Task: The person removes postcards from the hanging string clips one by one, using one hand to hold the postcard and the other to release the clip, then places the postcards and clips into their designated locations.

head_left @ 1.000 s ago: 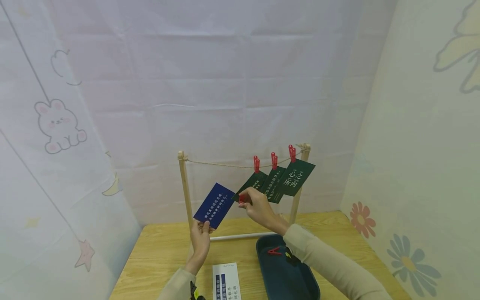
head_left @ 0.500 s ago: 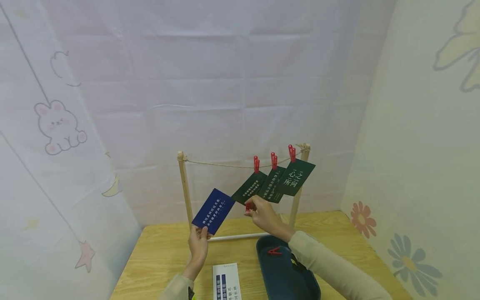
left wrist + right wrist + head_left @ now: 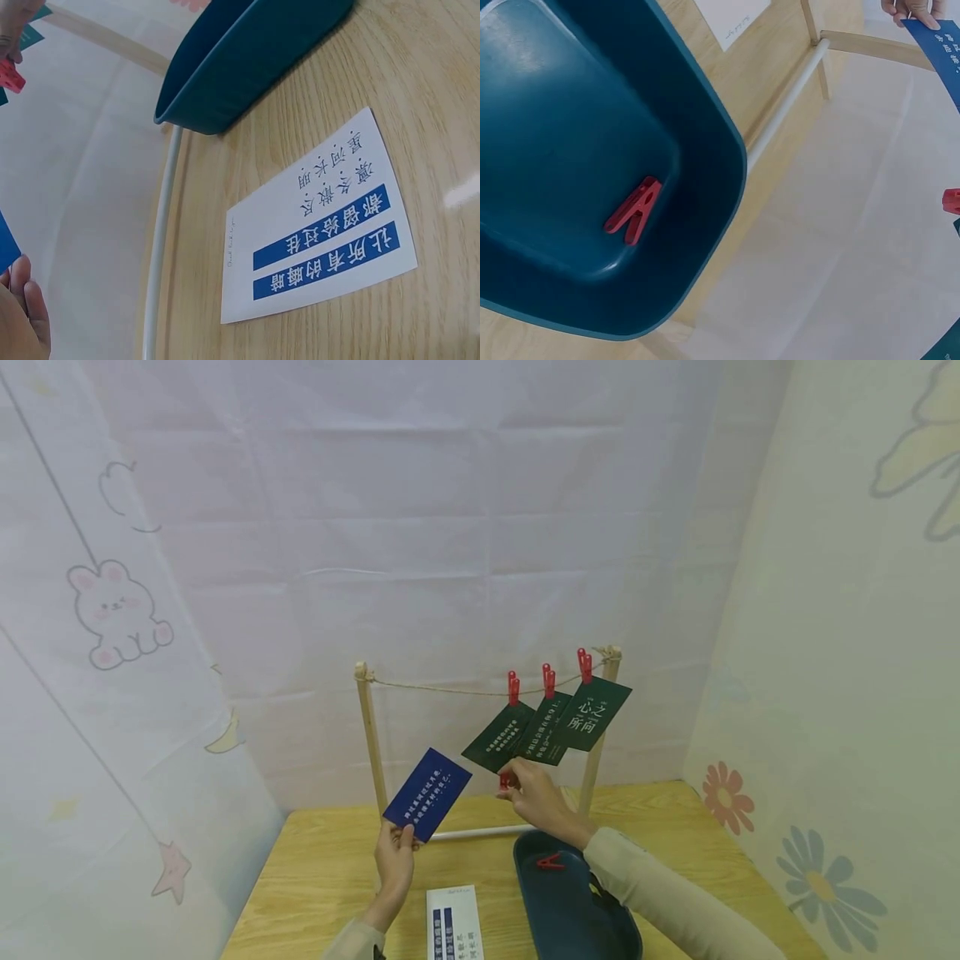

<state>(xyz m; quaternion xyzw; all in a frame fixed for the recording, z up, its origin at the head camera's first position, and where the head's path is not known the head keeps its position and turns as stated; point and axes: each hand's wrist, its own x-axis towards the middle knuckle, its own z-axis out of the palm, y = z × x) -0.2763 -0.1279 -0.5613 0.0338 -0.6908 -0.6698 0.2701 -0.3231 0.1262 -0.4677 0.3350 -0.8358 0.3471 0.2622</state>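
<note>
My left hand (image 3: 395, 857) pinches a blue card (image 3: 427, 795) by its lower edge, tilted in front of the wooden stand. To its right, my right hand (image 3: 538, 795) holds a red clothespin (image 3: 505, 782) between thumb and fingers, just below the hanging cards. A twine line (image 3: 442, 690) runs between the stand's two posts. Red clothespins (image 3: 513, 688) fix three dark green cards to its right part: a left one (image 3: 498, 739), a middle one (image 3: 542, 739) and a right one (image 3: 596, 710). In the right wrist view, the blue card (image 3: 943, 56) shows in the left hand's fingers.
A teal tray (image 3: 555, 914) stands on the wooden table (image 3: 300, 877) under my right forearm. One red clothespin (image 3: 635, 210) lies inside it. A white card (image 3: 315, 225) with blue bands lies flat left of the tray. A white rod (image 3: 480, 833) spans the stand's base.
The left hand has lowered the blue card slightly. My right hand, with its clothespin, has moved down and right, uncovering more of the left green card.
</note>
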